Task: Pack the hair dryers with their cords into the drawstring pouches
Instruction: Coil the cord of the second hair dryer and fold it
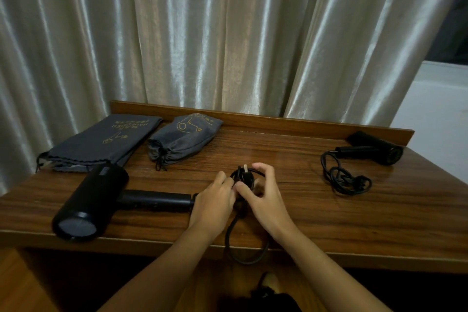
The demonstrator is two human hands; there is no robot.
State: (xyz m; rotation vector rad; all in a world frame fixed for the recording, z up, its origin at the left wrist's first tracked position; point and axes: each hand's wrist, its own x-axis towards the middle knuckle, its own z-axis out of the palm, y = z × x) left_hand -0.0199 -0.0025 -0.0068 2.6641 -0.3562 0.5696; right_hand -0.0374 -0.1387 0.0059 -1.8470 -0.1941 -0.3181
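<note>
A large black hair dryer (pixel 93 200) lies on its side at the table's front left, handle pointing right. Its black cord (pixel 247 248) loops over the front edge and rises into a coiled bundle with the plug (pixel 245 175) at mid table. My left hand (pixel 215 200) and my right hand (pixel 260 192) both grip this bundle from either side. A second, smaller black hair dryer (pixel 372 151) lies at the back right with its loose cord (pixel 344 177) beside it. Two grey drawstring pouches lie at the back left: a flat one (pixel 101 144) and a filled, cinched one (pixel 182 139).
The wooden table (pixel 304 210) has a low raised rim (pixel 278 123) along its back edge. Shiny curtains (pixel 202 33) hang right behind it. A white sill (pixel 435 99) shows at the far right. Below the front edge is the floor with a foot (pixel 271 281) showing.
</note>
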